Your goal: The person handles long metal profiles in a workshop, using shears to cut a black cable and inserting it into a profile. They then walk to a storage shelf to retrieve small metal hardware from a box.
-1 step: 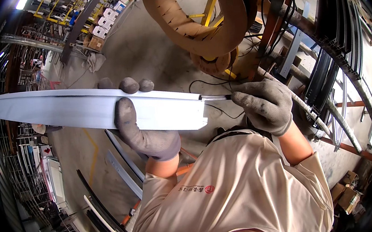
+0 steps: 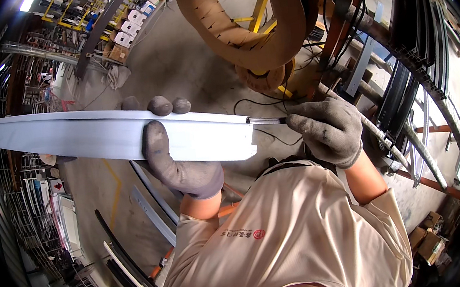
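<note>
A long white profile (image 2: 90, 133) stretches from the far left to the middle of the view. My left hand (image 2: 180, 167), in a grey work glove, grips it close to its right end, thumb on the near face and fingertips over the far edge. From a groove at that end sticks out a thin, shiny dark strip (image 2: 266, 121). My right hand (image 2: 328, 131), also gloved, pinches the strip's outer end between thumb and fingers. Inside the groove the strip is hidden, and I cannot tell how far in it reaches.
Ahead stands a large cardboard reel (image 2: 203, 32) on a yellow frame, with loose black cord (image 2: 248, 102) trailing below. A rack of dark profiles (image 2: 415, 20) lines the right side. More profiles (image 2: 154, 214) lean at lower left; cardboard boxes (image 2: 431, 246) lie at lower right.
</note>
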Demonstrator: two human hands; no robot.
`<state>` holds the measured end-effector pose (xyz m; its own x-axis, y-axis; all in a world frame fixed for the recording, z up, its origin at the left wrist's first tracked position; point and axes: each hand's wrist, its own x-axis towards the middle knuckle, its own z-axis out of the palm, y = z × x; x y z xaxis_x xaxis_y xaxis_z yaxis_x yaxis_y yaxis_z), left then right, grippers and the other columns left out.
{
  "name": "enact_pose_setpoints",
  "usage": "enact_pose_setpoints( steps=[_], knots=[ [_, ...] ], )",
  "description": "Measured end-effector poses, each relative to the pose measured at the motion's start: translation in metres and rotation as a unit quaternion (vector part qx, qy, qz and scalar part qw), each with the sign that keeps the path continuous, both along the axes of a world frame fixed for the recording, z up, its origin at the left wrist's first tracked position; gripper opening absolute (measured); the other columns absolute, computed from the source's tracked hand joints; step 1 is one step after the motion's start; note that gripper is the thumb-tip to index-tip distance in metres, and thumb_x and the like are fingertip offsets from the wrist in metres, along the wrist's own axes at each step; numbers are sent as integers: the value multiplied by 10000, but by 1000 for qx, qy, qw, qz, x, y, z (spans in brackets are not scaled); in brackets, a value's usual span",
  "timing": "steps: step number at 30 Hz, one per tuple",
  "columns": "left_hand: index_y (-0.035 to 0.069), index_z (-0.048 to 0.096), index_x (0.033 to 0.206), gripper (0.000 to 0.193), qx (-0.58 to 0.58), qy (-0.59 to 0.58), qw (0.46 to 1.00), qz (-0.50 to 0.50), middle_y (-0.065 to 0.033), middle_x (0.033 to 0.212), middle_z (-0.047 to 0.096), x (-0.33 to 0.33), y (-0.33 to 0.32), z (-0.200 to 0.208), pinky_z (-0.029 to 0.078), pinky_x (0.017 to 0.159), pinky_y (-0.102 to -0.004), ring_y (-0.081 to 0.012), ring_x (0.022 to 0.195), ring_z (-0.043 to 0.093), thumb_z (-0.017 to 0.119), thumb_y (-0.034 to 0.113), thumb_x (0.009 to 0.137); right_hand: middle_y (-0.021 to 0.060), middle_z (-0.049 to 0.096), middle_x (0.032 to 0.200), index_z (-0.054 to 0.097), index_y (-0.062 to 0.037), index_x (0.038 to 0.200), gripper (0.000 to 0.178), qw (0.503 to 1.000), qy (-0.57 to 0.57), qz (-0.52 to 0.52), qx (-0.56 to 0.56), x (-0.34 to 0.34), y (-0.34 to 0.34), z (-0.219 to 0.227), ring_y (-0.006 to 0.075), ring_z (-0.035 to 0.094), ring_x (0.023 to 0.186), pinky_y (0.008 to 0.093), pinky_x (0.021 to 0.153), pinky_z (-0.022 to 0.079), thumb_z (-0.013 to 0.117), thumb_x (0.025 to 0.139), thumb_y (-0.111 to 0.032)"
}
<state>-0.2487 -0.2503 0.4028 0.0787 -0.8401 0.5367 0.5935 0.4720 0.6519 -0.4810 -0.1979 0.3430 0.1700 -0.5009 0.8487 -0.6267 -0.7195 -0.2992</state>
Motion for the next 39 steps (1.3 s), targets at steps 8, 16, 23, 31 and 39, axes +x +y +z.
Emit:
enact_pose_setpoints(
  steps=[8, 16, 23, 31, 39],
  knots=[
    [11, 386, 1457, 518, 4, 14, 994, 109, -109, 1219, 574, 0, -6, -7, 566, 838, -403, -206, 1043, 602, 542, 93, 969, 64, 758, 984, 775, -140, 1046, 321, 999, -29, 25, -19, -2, -3, -1, 173, 684, 678, 295, 531, 513, 778, 740, -44],
    [13, 390, 1448, 509, -6, 22, 997, 77, -115, 1179, 591, 6, -7, -12, 571, 841, -403, -211, 1044, 608, 541, 92, 968, 73, 762, 1001, 776, -138, 1033, 361, 999, -14, 33, 5, 0, -4, 0, 191, 687, 673, 300, 539, 520, 766, 688, -31],
    [7, 390, 1430, 518, 15, -14, 997, 80, -121, 1168, 579, 2, -3, -5, 563, 835, -399, -211, 1002, 609, 554, 118, 951, 67, 762, 966, 772, -134, 1024, 350, 999, -31, 37, 0, 3, -7, -3, 202, 693, 680, 311, 548, 525, 758, 688, -36],
    [16, 384, 1436, 531, 14, -14, 992, 127, -147, 1064, 599, -2, -2, -2, 555, 830, -393, -217, 989, 610, 560, 116, 945, 71, 759, 954, 772, -127, 1018, 317, 998, -38, 45, 5, 2, -8, -4, 208, 702, 694, 315, 557, 532, 762, 713, -43],
    [42, 406, 1442, 519, 21, 13, 998, 59, -153, 1061, 622, -4, 6, 2, 574, 839, -393, -227, 968, 623, 574, 121, 958, 74, 761, 968, 769, -111, 1020, 343, 995, -74, 66, -15, 2, -7, -7, 214, 706, 705, 313, 570, 541, 739, 694, -9]
  ],
)
